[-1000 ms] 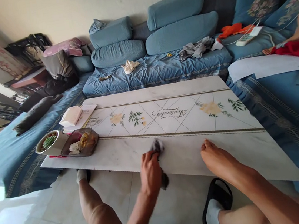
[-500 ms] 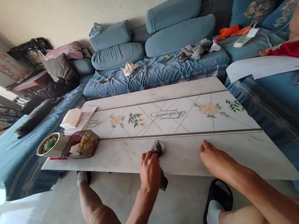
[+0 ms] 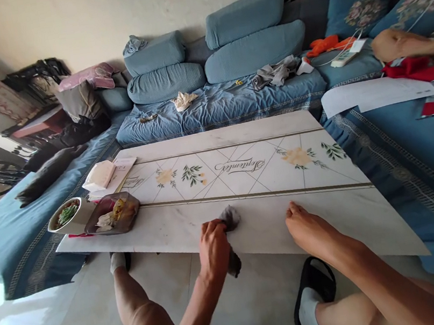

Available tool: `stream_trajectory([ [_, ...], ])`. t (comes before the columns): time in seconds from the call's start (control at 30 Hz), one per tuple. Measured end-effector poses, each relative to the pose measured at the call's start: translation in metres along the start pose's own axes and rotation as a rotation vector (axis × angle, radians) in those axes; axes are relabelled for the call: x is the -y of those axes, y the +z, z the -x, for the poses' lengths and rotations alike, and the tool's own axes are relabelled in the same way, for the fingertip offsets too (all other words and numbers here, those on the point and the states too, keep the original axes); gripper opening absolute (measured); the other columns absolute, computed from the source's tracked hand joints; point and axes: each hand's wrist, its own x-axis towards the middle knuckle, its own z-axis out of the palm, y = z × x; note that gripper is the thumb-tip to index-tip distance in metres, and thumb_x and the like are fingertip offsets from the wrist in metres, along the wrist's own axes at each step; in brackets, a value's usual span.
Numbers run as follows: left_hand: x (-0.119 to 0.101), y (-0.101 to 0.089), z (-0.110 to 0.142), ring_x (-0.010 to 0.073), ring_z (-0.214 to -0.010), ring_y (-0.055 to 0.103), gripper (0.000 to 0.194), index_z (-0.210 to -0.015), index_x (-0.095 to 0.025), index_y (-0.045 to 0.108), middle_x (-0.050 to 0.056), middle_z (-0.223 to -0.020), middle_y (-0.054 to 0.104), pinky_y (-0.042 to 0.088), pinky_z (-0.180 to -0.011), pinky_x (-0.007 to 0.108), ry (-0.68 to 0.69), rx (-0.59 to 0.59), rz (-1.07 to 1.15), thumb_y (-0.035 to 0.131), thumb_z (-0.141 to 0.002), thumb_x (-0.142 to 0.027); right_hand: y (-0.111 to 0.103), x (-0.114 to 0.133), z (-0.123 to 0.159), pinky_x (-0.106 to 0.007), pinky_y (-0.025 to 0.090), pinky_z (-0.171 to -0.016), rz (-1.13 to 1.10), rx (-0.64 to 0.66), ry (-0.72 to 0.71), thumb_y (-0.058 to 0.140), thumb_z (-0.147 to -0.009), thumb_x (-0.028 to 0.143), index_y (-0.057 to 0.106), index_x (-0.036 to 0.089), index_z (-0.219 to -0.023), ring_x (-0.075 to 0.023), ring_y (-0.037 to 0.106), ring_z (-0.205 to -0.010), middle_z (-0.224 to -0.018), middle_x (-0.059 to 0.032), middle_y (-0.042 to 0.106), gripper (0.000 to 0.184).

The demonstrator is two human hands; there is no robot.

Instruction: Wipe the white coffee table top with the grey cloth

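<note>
My left hand [image 3: 212, 249] is closed on a dark grey cloth [image 3: 229, 217] at the near edge of the marble coffee table [image 3: 254, 195]. One end of the cloth lies on the tabletop and the other hangs below my hand over the edge. My right hand [image 3: 311, 230] rests on the near edge of the table to the right, fingers together and curled slightly down, holding nothing.
A bowl of food [image 3: 65, 215], a brown tray of leftovers [image 3: 112, 213] and a tissue pack [image 3: 98, 174] on papers sit at the table's left end. Blue sofas surround the table. Another person's arm [image 3: 406, 42] lies on the right sofa. My legs and a black slipper [image 3: 314, 283] are below.
The view has drifted slightly right and down. My left hand with the cloth has shifted a little along the table edge; my right hand stays put. The other person's arm moved further into view.
</note>
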Motion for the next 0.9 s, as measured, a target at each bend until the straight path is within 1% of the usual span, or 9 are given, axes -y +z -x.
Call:
stream_trajectory([
  [0.17, -0.087, 0.059, 0.029, 0.0252, -0.105, 0.066, 0.043, -0.102, -0.024, 0.078, 0.006, -0.116, 0.078, 0.065, -0.094, 0.041, 0.155, 0.125, 0.163, 0.053, -0.084, 0.005, -0.004, 0.003, -0.001, -0.038, 0.060, -0.107, -0.067, -0.039, 0.031, 0.055, -0.085, -0.005, 0.063, -0.008, -0.145, -0.0389, 0.061, -0.143, -0.157, -0.0401, 0.049, 0.061],
  [0.23, -0.099, 0.069, 0.035, 0.0252, -0.105, 0.066, 0.043, -0.103, -0.025, 0.079, 0.005, -0.116, 0.078, 0.065, -0.091, 0.039, 0.217, 0.170, 0.211, 0.054, -0.083, 0.004, -0.008, 0.005, -0.001, -0.034, 0.059, -0.106, -0.064, -0.026, 0.036, 0.052, -0.087, -0.005, 0.066, -0.007, -0.142, -0.0365, 0.063, -0.142, -0.157, -0.0382, 0.051, 0.056],
  [0.3, -0.080, 0.058, 0.035, 0.0239, -0.106, 0.067, 0.045, -0.106, -0.024, 0.079, 0.005, -0.117, 0.079, 0.064, -0.093, 0.038, 0.226, 0.168, 0.228, 0.053, -0.084, 0.004, -0.010, 0.004, -0.001, -0.031, 0.059, -0.105, -0.048, 0.003, 0.047, 0.051, -0.086, -0.006, 0.065, -0.006, -0.143, -0.0340, 0.062, -0.143, -0.160, -0.0359, 0.050, 0.059],
  [0.37, -0.041, 0.030, 0.030, 0.0231, -0.108, 0.068, 0.046, -0.106, -0.022, 0.080, 0.006, -0.117, 0.080, 0.062, -0.097, 0.038, 0.168, 0.126, 0.203, 0.050, -0.085, 0.005, -0.007, 0.003, -0.001, -0.030, 0.057, -0.108, -0.023, 0.024, 0.037, 0.052, -0.083, -0.008, 0.062, -0.004, -0.147, -0.0323, 0.059, -0.146, -0.162, -0.0345, 0.048, 0.065],
  [0.47, 0.016, -0.023, 0.013, 0.0253, -0.111, 0.069, 0.040, -0.097, -0.021, 0.081, 0.008, -0.115, 0.080, 0.059, -0.102, 0.042, -0.058, 0.087, 0.119, 0.050, -0.085, 0.000, 0.001, 0.000, -0.001, -0.036, 0.054, -0.115, -0.028, -0.012, -0.002, 0.055, -0.078, -0.009, 0.061, -0.005, -0.149, -0.0345, 0.055, -0.150, -0.161, -0.0360, 0.047, 0.071],
  [0.53, 0.035, -0.052, -0.004, 0.0250, -0.103, 0.072, 0.036, -0.096, -0.022, 0.082, 0.006, -0.106, 0.081, 0.058, -0.098, 0.041, -0.255, 0.138, 0.150, 0.051, -0.085, -0.007, 0.004, -0.001, 0.000, -0.037, 0.054, -0.115, -0.070, -0.051, -0.006, 0.057, -0.077, -0.009, 0.061, -0.006, -0.148, -0.0366, 0.054, -0.151, -0.161, -0.0375, 0.046, 0.071],
  [0.63, 0.032, -0.073, -0.031, 0.0213, -0.086, 0.073, 0.036, -0.112, -0.023, 0.081, 0.001, -0.091, 0.079, 0.058, -0.082, 0.033, -0.442, 0.093, 0.366, 0.054, -0.089, -0.020, -0.002, 0.001, 0.001, -0.034, 0.058, -0.109, -0.090, -0.026, 0.036, 0.055, -0.077, -0.009, 0.059, -0.004, -0.151, -0.0357, 0.054, -0.151, -0.165, -0.0349, 0.043, 0.074],
  [0.77, 0.010, -0.063, -0.051, 0.0224, -0.110, 0.072, 0.041, -0.134, -0.022, 0.069, 0.005, -0.121, 0.077, 0.057, -0.097, 0.036, -0.361, -0.208, 0.531, 0.049, -0.102, -0.036, -0.016, 0.005, 0.006, -0.033, 0.062, -0.102, -0.041, 0.080, 0.061, 0.055, -0.075, -0.011, 0.053, -0.002, -0.156, -0.0348, 0.050, -0.154, -0.169, -0.0321, 0.037, 0.082],
  [0.9, 0.004, -0.045, -0.048, 0.0334, -0.151, 0.049, 0.053, -0.152, -0.022, 0.055, 0.018, -0.160, 0.053, 0.044, -0.122, 0.057, -0.304, -0.089, 0.269, 0.046, -0.108, -0.049, -0.018, 0.004, 0.012, -0.031, 0.059, -0.106, -0.023, -0.008, 0.018, 0.046, -0.079, -0.013, 0.055, -0.006, -0.153, -0.0331, 0.054, -0.151, -0.165, -0.0352, 0.042, 0.075],
])
